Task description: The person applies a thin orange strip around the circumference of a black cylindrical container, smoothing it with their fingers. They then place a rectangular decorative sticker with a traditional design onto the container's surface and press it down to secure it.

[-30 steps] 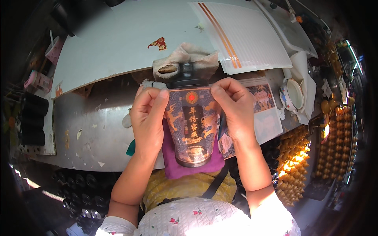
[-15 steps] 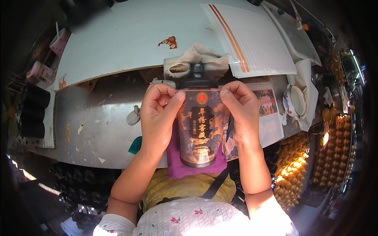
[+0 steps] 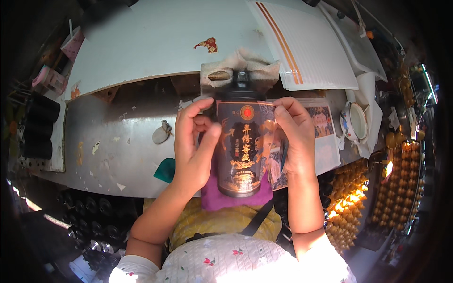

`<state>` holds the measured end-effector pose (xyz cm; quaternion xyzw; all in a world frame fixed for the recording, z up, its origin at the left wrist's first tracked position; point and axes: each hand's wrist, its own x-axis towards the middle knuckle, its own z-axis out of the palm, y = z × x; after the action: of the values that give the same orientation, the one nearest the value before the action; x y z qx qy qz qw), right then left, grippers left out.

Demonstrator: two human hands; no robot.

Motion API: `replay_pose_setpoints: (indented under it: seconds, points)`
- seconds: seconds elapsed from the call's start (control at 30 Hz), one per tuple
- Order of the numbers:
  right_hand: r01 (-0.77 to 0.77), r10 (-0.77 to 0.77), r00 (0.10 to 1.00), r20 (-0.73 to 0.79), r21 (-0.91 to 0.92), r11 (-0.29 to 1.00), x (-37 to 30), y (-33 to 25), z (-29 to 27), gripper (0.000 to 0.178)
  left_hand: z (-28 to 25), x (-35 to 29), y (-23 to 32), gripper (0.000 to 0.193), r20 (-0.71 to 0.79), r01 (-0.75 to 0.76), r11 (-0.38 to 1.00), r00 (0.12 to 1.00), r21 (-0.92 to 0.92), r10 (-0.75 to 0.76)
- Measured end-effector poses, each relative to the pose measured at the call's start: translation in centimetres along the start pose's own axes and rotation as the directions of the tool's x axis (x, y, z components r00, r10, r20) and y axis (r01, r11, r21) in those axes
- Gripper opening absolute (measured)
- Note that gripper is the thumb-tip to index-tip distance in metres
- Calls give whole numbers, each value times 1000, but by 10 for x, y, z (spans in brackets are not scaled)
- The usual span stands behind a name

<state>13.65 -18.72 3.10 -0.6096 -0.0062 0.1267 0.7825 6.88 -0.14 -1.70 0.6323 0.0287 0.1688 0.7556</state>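
Note:
A dark bottle (image 3: 241, 89) with a black cap lies before me, its neck on a crumpled whitish cloth (image 3: 264, 73) and its base over a purple cloth (image 3: 217, 193). Across its front is a dark label (image 3: 245, 155) with gold figures and a red round emblem. The label's upper right corner is pinched between thumb and forefinger of my right hand (image 3: 297, 132). Beside that palm shows a slim dark thing, mostly hidden. My left hand (image 3: 194, 146) is at the bottle's left side, thumb and forefinger apart, with nothing seen between them.
Printed label sheets (image 3: 323, 155) lie right of the bottle. Beyond is a white striped plastic sheet (image 3: 306, 52); an enamel cup (image 3: 354, 122) stands at the right. On the metal bench are a grey lump (image 3: 161, 133) and a teal scraper (image 3: 165, 170). Many gold ribbed pieces (image 3: 347, 207) stand lower right.
My left finger and thumb have parted and let go of the label's upper left corner. The right hand still pinches its corner. The view has shifted slightly.

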Motion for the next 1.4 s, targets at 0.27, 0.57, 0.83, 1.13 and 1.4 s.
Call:
replay_pose_setpoints:
  seconds: [0.27,0.57,0.83,1.13,1.4]
  points:
    - [49,-25,988,152,-159,986,-50,20,-14,67,-24,-35,-7,80,346,-248,834,935,493,73]
    - [181,-119,935,335,-158,971,-62,46,-38,103,-23,-41,-13,98,378,-258,812,925,524,50]
    - [292,-169,923,347,-341,894,-51,23,-38,99,-18,-38,-2,106,346,-206,813,938,545,6]
    - [568,-294,816,498,-595,569,-28,22,-27,109,-9,-16,-5,110,320,-200,877,946,437,56]
    - [544,-302,836,458,-627,557,-29,22,-18,113,-6,-13,-6,122,306,-129,927,952,353,16]
